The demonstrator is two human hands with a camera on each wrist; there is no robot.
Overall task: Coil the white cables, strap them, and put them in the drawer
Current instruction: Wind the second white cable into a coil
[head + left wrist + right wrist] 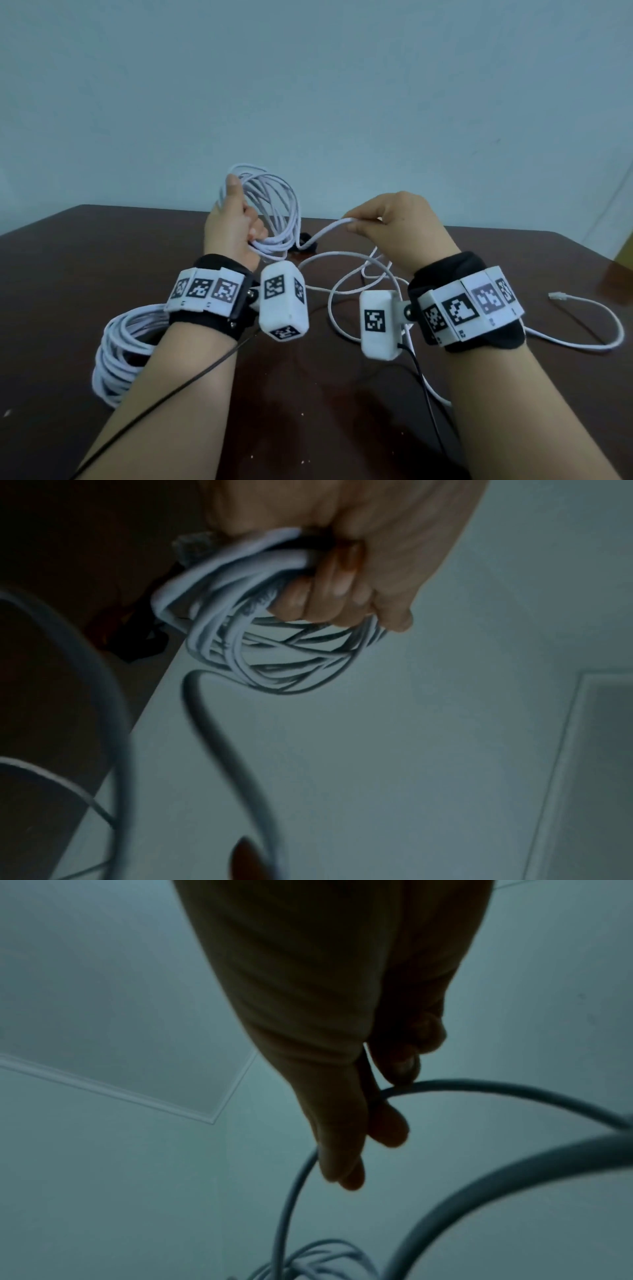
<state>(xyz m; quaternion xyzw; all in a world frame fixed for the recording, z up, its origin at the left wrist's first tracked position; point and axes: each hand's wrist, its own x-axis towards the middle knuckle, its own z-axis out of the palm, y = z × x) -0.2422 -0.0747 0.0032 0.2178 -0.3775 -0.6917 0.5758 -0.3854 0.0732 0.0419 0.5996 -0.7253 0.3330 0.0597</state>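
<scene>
My left hand (236, 222) is raised above the dark table and grips a bunch of white cable loops (274, 202); in the left wrist view the fingers (329, 588) curl round the coil (274, 653). My right hand (387, 219) pinches the loose run of the same white cable (322, 233) a short way right of the coil; the right wrist view shows thumb and fingertips (400, 1069) pinching the strand (479, 1088). The slack cable (346, 284) lies in loose loops on the table below, ending in a clear plug (555, 295) at the right.
A second, thicker white cable coil (120, 346) lies on the brown table (51, 274) under my left forearm. A small black object (306, 241), perhaps a strap, lies behind the hands. A pale wall stands behind the table's far edge.
</scene>
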